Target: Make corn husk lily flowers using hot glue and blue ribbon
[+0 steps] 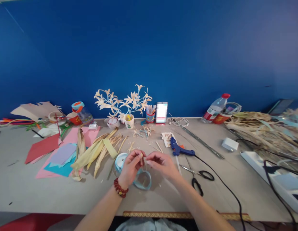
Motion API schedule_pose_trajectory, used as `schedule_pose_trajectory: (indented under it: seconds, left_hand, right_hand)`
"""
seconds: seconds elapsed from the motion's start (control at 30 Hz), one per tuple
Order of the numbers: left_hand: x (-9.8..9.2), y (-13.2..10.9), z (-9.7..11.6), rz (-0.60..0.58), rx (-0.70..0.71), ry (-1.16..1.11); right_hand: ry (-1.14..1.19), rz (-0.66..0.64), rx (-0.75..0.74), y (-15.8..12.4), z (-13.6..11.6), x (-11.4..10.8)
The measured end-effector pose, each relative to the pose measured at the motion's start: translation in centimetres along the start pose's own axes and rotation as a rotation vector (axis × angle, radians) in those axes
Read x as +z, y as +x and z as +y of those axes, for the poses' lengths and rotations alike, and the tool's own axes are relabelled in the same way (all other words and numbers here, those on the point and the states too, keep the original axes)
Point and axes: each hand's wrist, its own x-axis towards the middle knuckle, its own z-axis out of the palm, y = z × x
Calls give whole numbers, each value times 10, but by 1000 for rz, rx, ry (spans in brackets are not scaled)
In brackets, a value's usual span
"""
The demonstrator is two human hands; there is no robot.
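Pinched in the fingers of my left hand [130, 167] is a small pale strip [141, 158] that looks like dried corn husk. My right hand [162, 164] is closed right beside it, thumb against fingertips; what it holds is too small to make out. Below and behind my hands lies a roll of light blue ribbon or tape [120, 160], with a pale blue loop [149, 183] under my fingers. Dried corn husks [93, 155] lie to the left. A blue glue gun [180, 149] and open black-handled scissors [199, 175] lie right of my right hand.
Husk flowers stand in a paper cup [129, 122] at the back, near a phone [161, 113]. Coloured paper [59, 157] lies left. A plastic bottle [213, 109], more dried husks [254, 123] and a white power strip [266, 176] are right. The glue gun's cord crosses the table's right side.
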Motion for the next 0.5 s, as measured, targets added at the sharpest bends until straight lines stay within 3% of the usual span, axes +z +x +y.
schedule_pose_trajectory:
  seconds: [0.17,0.5]
  left_hand:
    - [3,-2,-2,-46,-29,-96]
    - [4,-2,-4,-80,-147,-154]
  right_hand:
    - [14,46,-42,-5,6,10]
    - [55,50,29,-10,12,12]
